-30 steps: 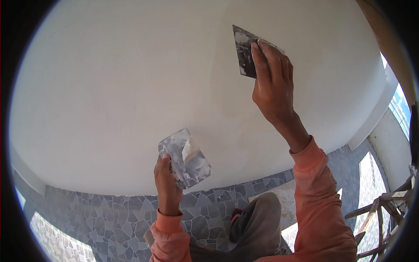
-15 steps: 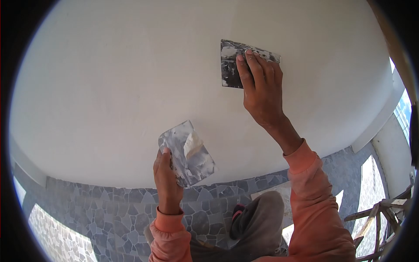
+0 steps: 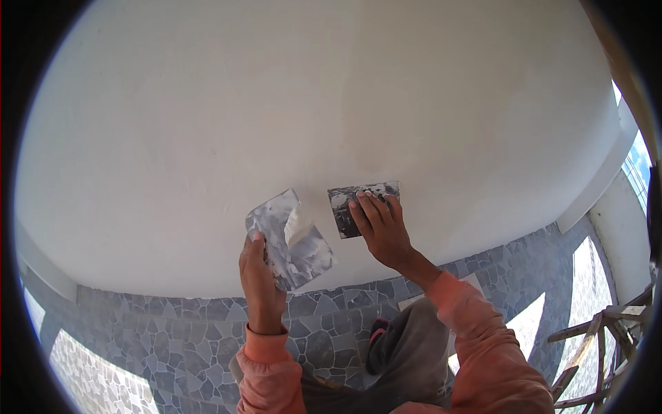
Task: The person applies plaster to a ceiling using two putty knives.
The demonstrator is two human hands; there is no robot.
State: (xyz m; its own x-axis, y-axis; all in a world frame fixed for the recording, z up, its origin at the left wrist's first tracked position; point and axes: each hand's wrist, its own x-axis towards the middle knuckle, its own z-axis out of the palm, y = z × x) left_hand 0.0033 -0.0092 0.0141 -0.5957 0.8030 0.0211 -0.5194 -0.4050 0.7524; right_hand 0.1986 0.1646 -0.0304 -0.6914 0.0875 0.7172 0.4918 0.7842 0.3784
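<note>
Low on the wide wall (image 3: 207, 117), right hand (image 3: 383, 231) holds a scraper (image 3: 343, 200); left hand (image 3: 258, 276) grips a plate (image 3: 307, 250).

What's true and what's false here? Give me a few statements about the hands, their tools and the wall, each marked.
The right hand presses a dark scraper blade against the white wall. True.
The left hand is empty. False: it holds a plate smeared with white putty.
The sleeves are salmon-orange. True.
Below the wall lies red brick. False: grey stone-pattern tiles.
</note>
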